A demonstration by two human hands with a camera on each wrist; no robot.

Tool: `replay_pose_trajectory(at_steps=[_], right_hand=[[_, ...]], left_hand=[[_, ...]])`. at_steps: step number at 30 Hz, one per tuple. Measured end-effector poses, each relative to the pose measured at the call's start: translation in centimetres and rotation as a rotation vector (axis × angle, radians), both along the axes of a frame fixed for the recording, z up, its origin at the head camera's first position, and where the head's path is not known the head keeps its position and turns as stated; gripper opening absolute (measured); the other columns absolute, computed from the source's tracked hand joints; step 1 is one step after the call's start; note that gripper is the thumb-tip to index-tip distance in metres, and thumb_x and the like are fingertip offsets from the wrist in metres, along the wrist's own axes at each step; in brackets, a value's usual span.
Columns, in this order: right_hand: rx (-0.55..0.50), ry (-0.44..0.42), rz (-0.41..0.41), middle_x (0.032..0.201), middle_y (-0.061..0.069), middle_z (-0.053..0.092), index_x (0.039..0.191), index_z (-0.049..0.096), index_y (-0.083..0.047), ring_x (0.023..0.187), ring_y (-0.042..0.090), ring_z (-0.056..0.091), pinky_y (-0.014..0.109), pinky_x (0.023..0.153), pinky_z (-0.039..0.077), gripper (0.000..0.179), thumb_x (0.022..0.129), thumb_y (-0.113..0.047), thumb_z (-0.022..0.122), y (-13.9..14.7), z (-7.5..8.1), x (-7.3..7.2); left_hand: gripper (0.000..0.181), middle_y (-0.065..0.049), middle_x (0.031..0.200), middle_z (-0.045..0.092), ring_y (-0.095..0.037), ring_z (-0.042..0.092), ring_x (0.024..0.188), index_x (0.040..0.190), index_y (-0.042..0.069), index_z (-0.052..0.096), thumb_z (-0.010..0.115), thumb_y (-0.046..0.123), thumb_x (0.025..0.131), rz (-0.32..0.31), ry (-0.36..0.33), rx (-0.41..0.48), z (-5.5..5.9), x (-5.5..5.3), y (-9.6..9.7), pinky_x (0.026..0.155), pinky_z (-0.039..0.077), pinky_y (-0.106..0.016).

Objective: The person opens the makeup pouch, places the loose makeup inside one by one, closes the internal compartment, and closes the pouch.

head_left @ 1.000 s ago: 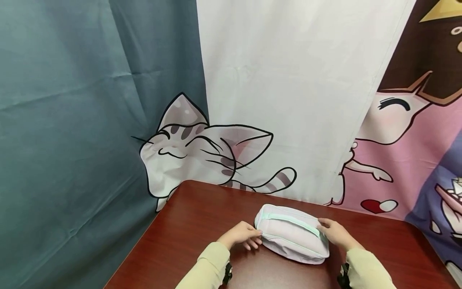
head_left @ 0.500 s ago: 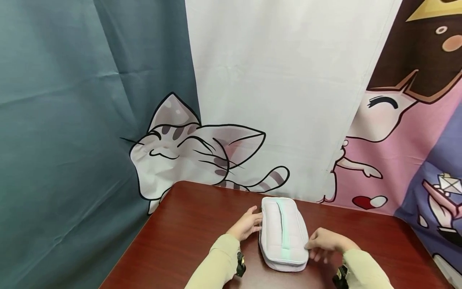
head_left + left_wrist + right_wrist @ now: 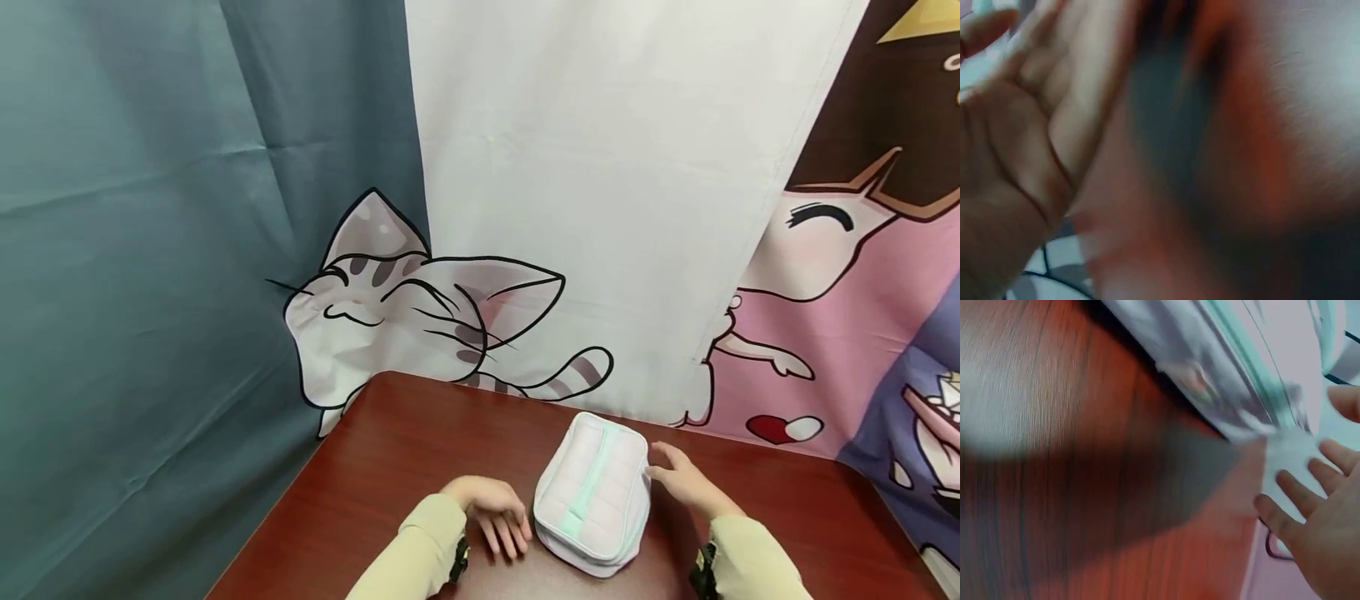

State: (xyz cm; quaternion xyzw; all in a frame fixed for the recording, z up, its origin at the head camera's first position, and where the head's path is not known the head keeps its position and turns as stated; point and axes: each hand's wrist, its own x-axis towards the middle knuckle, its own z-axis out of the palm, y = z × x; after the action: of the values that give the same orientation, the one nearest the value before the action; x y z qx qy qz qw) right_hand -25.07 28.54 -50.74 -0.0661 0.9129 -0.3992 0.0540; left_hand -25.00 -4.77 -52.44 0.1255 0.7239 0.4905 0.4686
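A pale pink quilted zip pouch (image 3: 577,467) with a mint strap along its top lies on the table, its long side running away and slightly right. My left hand (image 3: 498,512) is by its near left edge, fingers loosely extended downward; whether they touch it I cannot tell. At the far right edge is my right hand (image 3: 682,479), fingers straight and at or very near the pouch's side. In the right wrist view the fingers of the right hand (image 3: 1316,500) spread beside the pouch (image 3: 1172,344), whose mint zip shows. The left wrist view is blurred, with the left palm (image 3: 1016,144) visible.
The dark red wooden table (image 3: 405,450) has its back edge close behind the pouch. Cloth drapes hang behind it, with a printed cartoon cat (image 3: 390,333) and a pink cartoon panel (image 3: 825,350). Black bands (image 3: 460,560) sit at both wrists.
The pouch has turned clockwise from lying crosswise to pointing away and slightly right. My left hand reached forward, then drew back nearer; my right hand came nearer, then moved to the far side.
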Motion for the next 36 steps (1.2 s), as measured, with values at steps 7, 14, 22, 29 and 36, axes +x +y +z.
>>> replay_pose_trajectory(at_steps=[7, 14, 22, 29, 36], right_hand=[[0.096, -0.018, -0.1, 0.135, 0.039, 0.02, 0.138, 0.019, 0.014, 0.124, 0.054, 0.018, 0.062, 0.097, 0.02, 0.071, 0.081, -0.014, 0.051, -1.1, -0.6, -0.2], [0.134, 0.038, -0.201, 0.12, 0.036, 0.046, 0.13, 0.037, 0.016, 0.111, 0.048, 0.044, 0.055, 0.091, 0.035, 0.054, 0.096, -0.025, 0.043, 1.0, -0.5, 1.5], [0.031, 0.015, -0.363, 0.058, 0.004, 0.054, 0.073, 0.066, -0.003, 0.058, 0.017, 0.048, 0.029, 0.052, 0.038, 0.045, 0.088, -0.045, 0.059, 1.1, -2.2, 3.3], [-0.144, -0.041, -0.377, 0.055, 0.003, 0.055, 0.069, 0.062, -0.002, 0.05, 0.016, 0.052, 0.028, 0.046, 0.041, 0.037, 0.086, -0.035, 0.065, 1.1, -3.0, 3.5], [-0.187, -0.085, -0.378, 0.054, 0.003, 0.053, 0.069, 0.059, -0.002, 0.047, 0.017, 0.051, 0.028, 0.043, 0.041, 0.032, 0.088, -0.028, 0.063, 0.9, -4.2, 4.0]], left_hand=[[0.038, -0.027, 0.108, 0.061, -0.04, 0.059, 0.101, 0.109, -0.01, 0.058, 0.045, 0.023, 0.096, -0.018, -0.192, 0.246, -1.4, 0.3, 0.8, 0.08, 0.049, -0.047], [0.033, -0.025, 0.105, 0.061, -0.038, 0.062, 0.094, 0.112, -0.007, 0.049, 0.043, 0.021, 0.095, 0.326, -0.057, 0.335, -1.3, -1.6, 0.1, 0.077, 0.05, -0.047], [0.064, -0.029, 0.125, 0.046, -0.035, 0.053, 0.108, 0.14, -0.008, 0.018, 0.051, 0.012, 0.09, 0.626, 0.091, 0.414, -0.8, -3.2, 1.2, 0.085, 0.046, -0.044], [0.053, -0.017, 0.104, 0.059, -0.019, 0.057, 0.077, 0.134, -0.006, 0.034, 0.054, -0.007, 0.085, 0.493, 0.325, 0.21, -1.2, -2.9, 1.8, 0.068, 0.051, -0.04], [0.049, -0.016, 0.102, 0.06, -0.019, 0.058, 0.077, 0.133, -0.007, 0.036, 0.056, -0.006, 0.087, 0.483, 0.381, 0.2, -2.0, -1.9, 1.5, 0.064, 0.052, -0.04]])
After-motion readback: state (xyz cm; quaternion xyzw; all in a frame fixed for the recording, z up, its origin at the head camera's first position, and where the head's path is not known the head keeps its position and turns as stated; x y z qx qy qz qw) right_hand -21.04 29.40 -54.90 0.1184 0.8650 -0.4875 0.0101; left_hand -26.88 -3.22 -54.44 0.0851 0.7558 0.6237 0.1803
